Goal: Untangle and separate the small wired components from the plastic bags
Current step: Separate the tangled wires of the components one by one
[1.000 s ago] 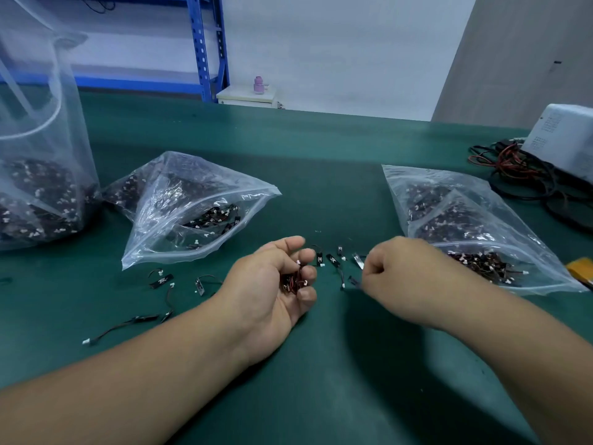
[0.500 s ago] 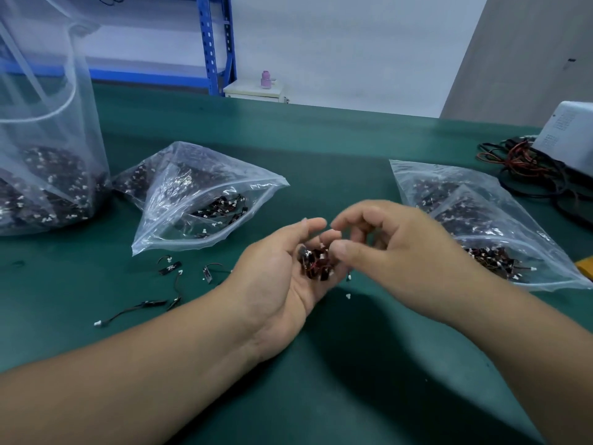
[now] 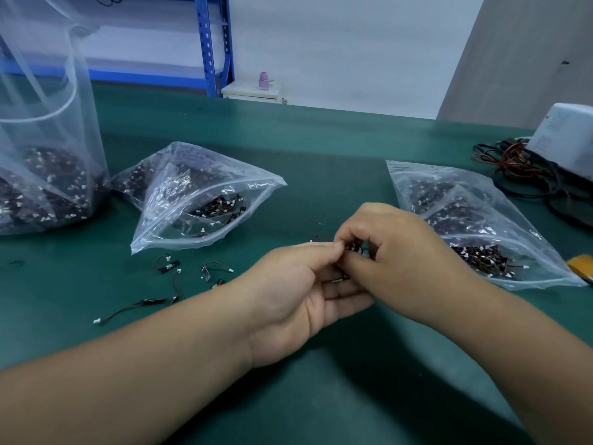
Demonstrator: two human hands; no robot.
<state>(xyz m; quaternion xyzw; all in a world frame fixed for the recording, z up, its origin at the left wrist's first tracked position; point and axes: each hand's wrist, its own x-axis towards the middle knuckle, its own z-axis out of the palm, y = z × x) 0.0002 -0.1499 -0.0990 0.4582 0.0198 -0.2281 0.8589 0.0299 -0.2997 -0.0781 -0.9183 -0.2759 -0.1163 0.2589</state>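
A small tangle of black and red wired components [image 3: 356,247] sits between my two hands at the middle of the green table. My left hand [image 3: 298,293] holds it from below with thumb and fingers. My right hand [image 3: 394,255] curls over it and pinches it from the right. Most of the tangle is hidden by my fingers. Several separated wired components [image 3: 170,268] lie loose on the table to the left. An open clear bag [image 3: 205,200] with more components lies behind them. Another clear bag [image 3: 475,226] lies at the right.
A tall clear bag [image 3: 48,175] full of components stands at the far left. A white device [image 3: 568,136] and a heap of black and red cables [image 3: 519,168] sit at the right edge. A yellow object [image 3: 582,266] pokes out by the right bag.
My right hand came from the table on the right to my left hand and closed over the tangle. Both hands shifted slightly right and further from me.
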